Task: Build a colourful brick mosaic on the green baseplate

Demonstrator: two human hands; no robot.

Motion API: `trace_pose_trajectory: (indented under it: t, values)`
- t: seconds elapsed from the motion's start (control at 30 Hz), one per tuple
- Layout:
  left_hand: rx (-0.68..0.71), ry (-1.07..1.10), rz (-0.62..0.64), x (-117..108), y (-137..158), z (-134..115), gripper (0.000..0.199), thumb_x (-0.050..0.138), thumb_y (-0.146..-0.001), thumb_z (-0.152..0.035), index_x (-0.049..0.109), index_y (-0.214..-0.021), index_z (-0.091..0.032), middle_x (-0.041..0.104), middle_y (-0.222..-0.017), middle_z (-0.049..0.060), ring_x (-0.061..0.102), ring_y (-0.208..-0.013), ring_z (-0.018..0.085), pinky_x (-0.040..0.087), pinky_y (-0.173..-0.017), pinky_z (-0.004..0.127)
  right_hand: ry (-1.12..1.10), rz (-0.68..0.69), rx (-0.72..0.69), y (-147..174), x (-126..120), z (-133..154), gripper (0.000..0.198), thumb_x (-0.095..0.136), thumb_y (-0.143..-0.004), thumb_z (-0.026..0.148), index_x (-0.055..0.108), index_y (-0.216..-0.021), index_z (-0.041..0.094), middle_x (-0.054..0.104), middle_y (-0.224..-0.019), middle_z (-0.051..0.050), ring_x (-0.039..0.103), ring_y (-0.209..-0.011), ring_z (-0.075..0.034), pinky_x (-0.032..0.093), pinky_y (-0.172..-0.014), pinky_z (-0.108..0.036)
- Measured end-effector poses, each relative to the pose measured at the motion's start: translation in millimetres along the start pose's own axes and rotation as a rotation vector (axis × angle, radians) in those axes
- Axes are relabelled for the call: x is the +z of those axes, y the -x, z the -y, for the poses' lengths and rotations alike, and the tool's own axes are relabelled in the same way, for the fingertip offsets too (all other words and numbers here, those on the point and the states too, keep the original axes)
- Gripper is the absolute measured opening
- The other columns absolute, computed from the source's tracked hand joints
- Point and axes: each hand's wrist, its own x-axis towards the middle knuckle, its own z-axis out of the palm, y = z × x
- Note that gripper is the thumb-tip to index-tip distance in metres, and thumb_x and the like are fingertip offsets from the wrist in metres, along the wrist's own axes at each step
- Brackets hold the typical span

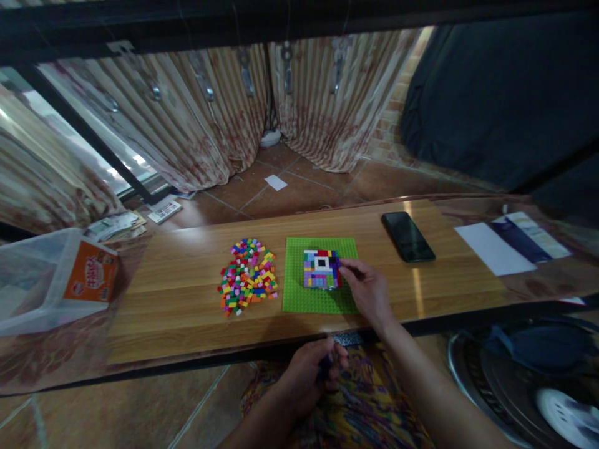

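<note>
A green baseplate (294, 299) lies on the wooden table. On it sits a square build of small colored toy bricks (318, 278), with a white ring around a dark center. My right hand (369, 292) reaches in from the right, thumb and fingertips pinched at the build's right edge. Any brick between those fingertips is too small to make out. Below the table's near edge, my left hand (312, 368) is held over the lap with its fingers curled in. Something dark shows inside it, but its kind is unclear. A pile of loose toy bricks (250, 274) lies left of the baseplate.
A black phone (408, 237) lies on the table (178, 293) to the right. Beyond it are white papers (496, 249). A clear plastic bin (42, 280) with an orange label stands at far left. Round dark objects (510, 386) sit at lower right; curtains (210, 125) hang behind.
</note>
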Motion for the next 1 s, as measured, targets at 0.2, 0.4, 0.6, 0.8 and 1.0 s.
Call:
trace_pose_trajectory:
  t: [0.2, 0.4, 0.6, 0.8, 1.0]
  values:
    - [0.000, -0.002, -0.020, 0, 0, 0, 0.034, 0.062, -0.079, -0.045, 0.065, -0.084, -0.011, 0.058, -0.072, 0.004, 0.038, -0.053, 0.007, 0.023, -0.047, 0.020, 0.230, -0.011, -0.083, 4, -4, 12, 0.023, 0.060, -0.081, 0.038, 0.074, -0.085, 0.019, 0.074, -0.086, -0.007, 0.067, -0.080, -0.021, 0.051, -0.074, -0.034]
    - [0.007, -0.005, -0.017, 0, 0, 0, 0.032, 0.060, -0.079, -0.043, 0.064, -0.083, -0.012, 0.058, -0.072, 0.003, 0.038, -0.052, 0.007, 0.022, -0.046, 0.020, 0.259, 0.016, -0.059, 3, -6, 11, 0.025, 0.061, -0.080, 0.040, 0.075, -0.084, 0.019, 0.075, -0.087, -0.007, 0.067, -0.079, -0.022, 0.050, -0.073, -0.033]
    - [0.007, -0.003, -0.020, 1, 1, 0, 0.030, 0.060, -0.080, -0.041, 0.065, -0.083, -0.011, 0.058, -0.073, 0.004, 0.038, -0.052, 0.007, 0.023, -0.047, 0.020, 0.193, 0.043, 0.008, 2, -9, 10, 0.029, 0.061, -0.080, 0.043, 0.075, -0.086, 0.019, 0.075, -0.088, -0.005, 0.068, -0.082, -0.022, 0.050, -0.075, -0.032]
    - [0.016, -0.005, -0.005, -2, 0, 2, 0.032, 0.060, -0.080, -0.043, 0.065, -0.085, -0.012, 0.058, -0.073, 0.004, 0.038, -0.052, 0.007, 0.024, -0.047, 0.020, 0.129, 0.024, 0.035, -7, -3, 17, 0.034, 0.057, -0.082, 0.046, 0.075, -0.082, 0.017, 0.074, -0.076, -0.004, 0.066, -0.071, -0.020, 0.048, -0.065, -0.028]
    - [-0.008, 0.030, 0.022, -1, -2, -4, 0.041, 0.060, -0.078, -0.051, 0.064, -0.092, -0.013, 0.058, -0.070, 0.004, 0.042, -0.054, 0.009, 0.030, -0.050, 0.021, 0.124, -0.010, 0.083, -12, 6, 14, 0.036, 0.062, -0.077, 0.049, 0.074, -0.082, 0.015, 0.074, -0.077, -0.007, 0.066, -0.070, -0.019, 0.048, -0.065, -0.029]
